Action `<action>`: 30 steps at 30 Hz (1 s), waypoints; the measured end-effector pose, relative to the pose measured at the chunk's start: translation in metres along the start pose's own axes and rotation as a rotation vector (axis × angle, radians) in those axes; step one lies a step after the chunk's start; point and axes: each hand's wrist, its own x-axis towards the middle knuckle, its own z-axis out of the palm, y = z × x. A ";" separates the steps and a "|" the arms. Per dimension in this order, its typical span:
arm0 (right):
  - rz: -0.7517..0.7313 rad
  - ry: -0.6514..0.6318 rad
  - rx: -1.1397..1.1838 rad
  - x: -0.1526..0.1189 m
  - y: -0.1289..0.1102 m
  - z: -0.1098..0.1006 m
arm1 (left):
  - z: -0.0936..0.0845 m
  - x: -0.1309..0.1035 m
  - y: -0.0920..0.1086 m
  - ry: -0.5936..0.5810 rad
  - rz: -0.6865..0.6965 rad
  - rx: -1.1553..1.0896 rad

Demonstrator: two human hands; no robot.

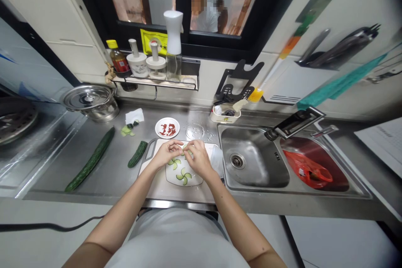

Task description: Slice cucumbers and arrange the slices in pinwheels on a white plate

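My left hand [169, 153] and my right hand [198, 157] meet over the far part of a white dark-rimmed plate [196, 179]. The fingertips of both are pinched together around a thin cucumber slice [185, 147], partly hidden by the fingers. Curved green-edged cucumber slices lie on the plate in pinwheel shapes, one cucumber pinwheel [184, 176] nearest me and another [174, 163] under my left hand. Beneath the plate is a pale cutting board [153, 190]. What looks like a broad knife blade [216, 158] rests at the board's right edge.
Left of the board lie a cut cucumber piece [137, 154] and a long whole cucumber [91, 159]. Behind stand a small dish [158, 127] of red bits, cucumber scraps [127, 131] and a lidded pot [100, 106]. A double sink [257, 176] adjoins on the right, holding a red bag [309, 171].
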 end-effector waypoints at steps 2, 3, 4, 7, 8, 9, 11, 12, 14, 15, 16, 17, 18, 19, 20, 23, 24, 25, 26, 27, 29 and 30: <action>-0.004 -0.011 -0.001 -0.002 0.000 0.000 | 0.000 -0.001 -0.002 -0.010 -0.009 -0.005; -0.006 -0.015 -0.003 -0.003 0.000 0.000 | 0.001 -0.002 -0.003 -0.015 -0.011 -0.009; -0.008 -0.019 -0.005 -0.004 0.000 0.000 | 0.001 -0.003 -0.003 -0.020 -0.015 -0.013; -0.005 -0.018 -0.002 -0.010 0.001 0.001 | 0.000 -0.005 -0.006 -0.022 -0.028 -0.018; -0.002 -0.017 0.000 -0.012 0.002 0.001 | 0.000 -0.005 -0.007 -0.014 -0.029 -0.013; 0.002 -0.019 0.001 -0.015 0.003 0.001 | 0.000 -0.006 -0.008 -0.004 -0.029 -0.006; 0.014 -0.032 -0.002 -0.022 0.005 0.003 | 0.000 -0.008 -0.012 0.015 -0.030 0.005; 0.019 -0.042 -0.005 -0.025 0.007 0.004 | 0.000 -0.009 -0.015 0.019 -0.031 0.007; 0.026 -0.061 -0.012 -0.031 0.009 0.006 | 0.002 -0.011 -0.020 0.019 -0.024 0.025; 0.029 -0.067 -0.015 -0.035 0.009 0.008 | 0.003 -0.013 -0.023 0.018 -0.017 0.047; 0.031 -0.072 -0.020 -0.038 0.010 0.010 | 0.004 -0.014 -0.025 0.018 -0.010 0.079; 0.032 -0.077 -0.026 -0.041 0.010 0.011 | 0.005 -0.016 -0.028 0.019 -0.007 0.119; 0.032 -0.082 -0.036 -0.044 0.010 0.013 | 0.007 -0.017 -0.030 0.022 -0.007 0.162; 0.033 -0.089 -0.048 -0.046 0.011 0.015 | 0.008 -0.019 -0.032 0.023 -0.012 0.205; 0.034 -0.097 -0.063 -0.049 0.011 0.017 | 0.009 -0.020 -0.034 0.021 -0.018 0.245; 0.043 -0.128 -0.115 -0.058 0.012 0.024 | 0.013 -0.025 -0.038 -0.012 -0.024 0.359; 0.044 -0.140 -0.130 -0.061 0.013 0.027 | 0.014 -0.027 -0.039 -0.029 -0.022 0.397; 0.044 -0.153 -0.144 -0.064 0.014 0.029 | 0.016 -0.029 -0.040 -0.048 -0.021 0.438; 0.042 -0.165 -0.157 -0.067 0.015 0.031 | 0.017 -0.031 -0.041 -0.066 -0.024 0.481; 0.041 -0.176 -0.168 -0.069 0.016 0.033 | 0.019 -0.033 -0.041 -0.084 -0.031 0.524; 0.041 -0.193 -0.187 -0.074 0.017 0.037 | 0.022 -0.036 -0.043 -0.117 -0.048 0.602; 0.042 -0.197 -0.194 -0.075 0.017 0.039 | 0.024 -0.037 -0.044 -0.127 -0.055 0.636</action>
